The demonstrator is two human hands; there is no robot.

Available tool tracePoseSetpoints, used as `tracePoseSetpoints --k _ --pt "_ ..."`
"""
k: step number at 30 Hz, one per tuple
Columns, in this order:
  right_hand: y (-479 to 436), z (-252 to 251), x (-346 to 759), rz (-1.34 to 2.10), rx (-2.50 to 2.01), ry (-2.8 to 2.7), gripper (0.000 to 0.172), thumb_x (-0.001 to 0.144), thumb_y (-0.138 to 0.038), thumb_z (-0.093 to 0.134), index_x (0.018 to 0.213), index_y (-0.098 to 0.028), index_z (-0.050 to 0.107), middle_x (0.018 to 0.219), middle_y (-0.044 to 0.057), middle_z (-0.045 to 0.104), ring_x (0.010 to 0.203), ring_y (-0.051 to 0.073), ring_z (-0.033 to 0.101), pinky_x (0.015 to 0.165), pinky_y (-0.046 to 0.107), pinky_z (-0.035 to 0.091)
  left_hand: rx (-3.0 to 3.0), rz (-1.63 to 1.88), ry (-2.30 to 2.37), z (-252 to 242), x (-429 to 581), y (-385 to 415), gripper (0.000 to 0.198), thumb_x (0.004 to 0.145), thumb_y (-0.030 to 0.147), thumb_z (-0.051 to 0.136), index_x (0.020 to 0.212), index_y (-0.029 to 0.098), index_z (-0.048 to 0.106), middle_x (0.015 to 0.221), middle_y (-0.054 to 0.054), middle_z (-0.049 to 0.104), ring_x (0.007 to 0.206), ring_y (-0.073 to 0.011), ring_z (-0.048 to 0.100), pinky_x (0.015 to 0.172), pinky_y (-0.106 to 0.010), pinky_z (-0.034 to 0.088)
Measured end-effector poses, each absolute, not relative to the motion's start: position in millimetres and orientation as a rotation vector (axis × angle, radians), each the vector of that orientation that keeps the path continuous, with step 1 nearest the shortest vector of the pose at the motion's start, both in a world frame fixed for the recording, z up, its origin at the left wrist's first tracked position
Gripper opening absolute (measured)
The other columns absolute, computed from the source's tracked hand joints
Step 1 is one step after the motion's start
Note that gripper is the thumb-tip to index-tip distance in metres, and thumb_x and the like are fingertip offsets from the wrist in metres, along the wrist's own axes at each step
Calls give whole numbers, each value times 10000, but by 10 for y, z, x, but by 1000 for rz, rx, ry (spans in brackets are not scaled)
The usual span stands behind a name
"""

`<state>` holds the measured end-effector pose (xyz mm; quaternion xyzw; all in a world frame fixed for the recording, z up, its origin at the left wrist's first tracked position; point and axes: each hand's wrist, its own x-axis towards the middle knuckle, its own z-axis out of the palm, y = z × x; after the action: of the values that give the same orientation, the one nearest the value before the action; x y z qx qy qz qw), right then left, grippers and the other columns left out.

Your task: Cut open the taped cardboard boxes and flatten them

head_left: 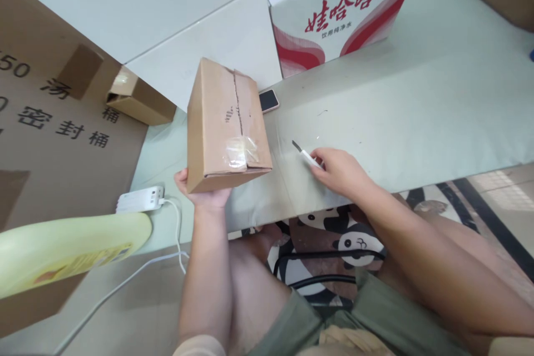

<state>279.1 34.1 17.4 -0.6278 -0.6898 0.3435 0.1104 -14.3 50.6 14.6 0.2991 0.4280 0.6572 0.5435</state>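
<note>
My left hand (203,193) grips the near end of a brown cardboard box (223,122) from below and holds it raised over the pale table (417,122). The box's top seam is sealed with clear tape. My right hand (340,169) rests on the table to the right of the box, its fingers closed round a small white utility knife (306,156). The knife's dark blade points up and left, toward the box but clear of it.
A phone (268,100) lies on the table just behind the box. A white carton with red lettering (334,5) stands at the back. At left are a small open brown box (139,100), a large printed carton (50,122), a white power strip (139,199) and a yellow object (62,253).
</note>
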Motion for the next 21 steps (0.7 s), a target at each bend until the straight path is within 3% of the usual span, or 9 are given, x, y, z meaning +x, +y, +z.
tracePoseSetpoints --k 4,7,13,17,21 --pt "268 363 2833 1281 -1278 -1761 232 956 -282 479 1052 -192 671 857 30 651 710 157 550 663 294 433 645 1620 985 139 -150 498 430 670 564 663 956 248 711 978 -61 773 1060 -306 680 823 -367 561" --pt "207 411 2826 1400 -1122 -1687 301 990 -323 417 1015 -181 682 734 -6 556 604 119 458 592 272 385 660 1628 1021 123 -141 498 438 670 529 655 1005 257 730 1002 -64 773 995 -292 697 796 -360 562" --pt "172 313 2778 1714 -1070 -1504 545 1033 -534 406 1326 -151 658 667 -31 561 466 80 441 450 221 363 721 1627 1093 101 -97 486 474 667 556 623 1020 261 739 986 -68 771 961 -303 704 736 -359 559" --pt "166 312 2767 1760 -1093 -1470 597 1050 -482 385 1543 -169 510 607 -40 600 428 89 475 443 208 394 749 1637 1134 103 -54 475 517 645 560 638 1055 254 715 956 -70 757 951 -308 704 720 -348 542" --pt "165 334 2735 1704 -1135 -1531 604 1041 -381 407 1611 -184 430 623 -43 638 420 80 427 459 206 395 797 1609 1148 69 -57 487 518 633 576 666 1033 247 683 882 -72 729 1009 -329 692 766 -361 545"
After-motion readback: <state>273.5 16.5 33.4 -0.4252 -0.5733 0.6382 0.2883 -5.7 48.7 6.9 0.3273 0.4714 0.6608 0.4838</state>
